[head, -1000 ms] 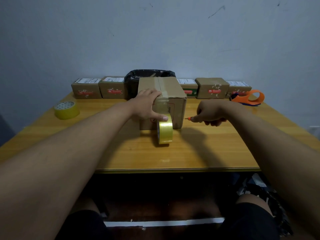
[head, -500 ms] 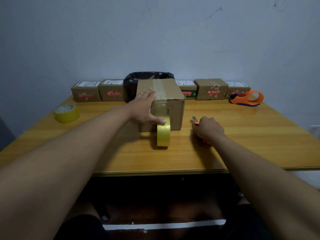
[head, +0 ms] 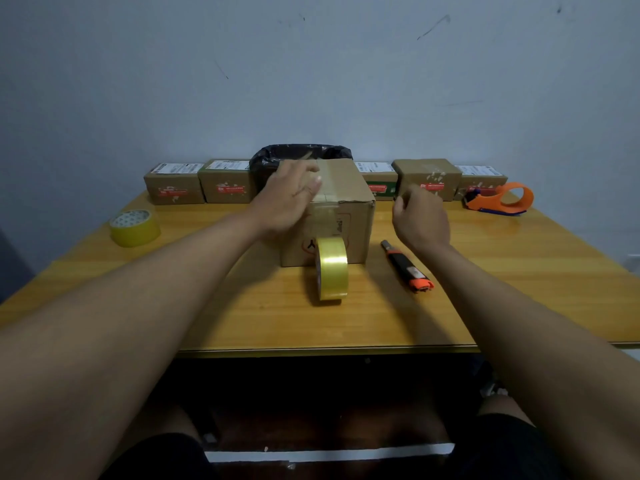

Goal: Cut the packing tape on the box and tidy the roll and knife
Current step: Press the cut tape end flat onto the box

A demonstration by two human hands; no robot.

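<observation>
Brown corrugated cardboard forms the box [head: 349, 216] at the centre of the frame, standing on the wooden table [head: 381, 317]. A strip of clear packing tape [head: 323, 188] runs over the box top and down its front face. The left hand [head: 289, 199] lies flat and open on the upper left part of the box, palm down, fingers spread across the tape strip. The right hand [head: 420, 216] hovers just right of the box, fingers loosely curled, gripping nothing.

The yellow tape roll [head: 331, 268] stands on edge on the table, directly in front of the box and touching or nearly touching its front face. The knife [head: 405, 266], black with an orange end, lies flat on the table to the right of the roll, below the right hand and clear of it.

A second yellow roll [head: 135, 227] lies flat at the left of the frame. Small cartons [head: 227, 181] line the far table edge. An orange tape dispenser [head: 502, 199] sits at the right end of that row. A black bag [head: 277, 157] shows behind the box.
</observation>
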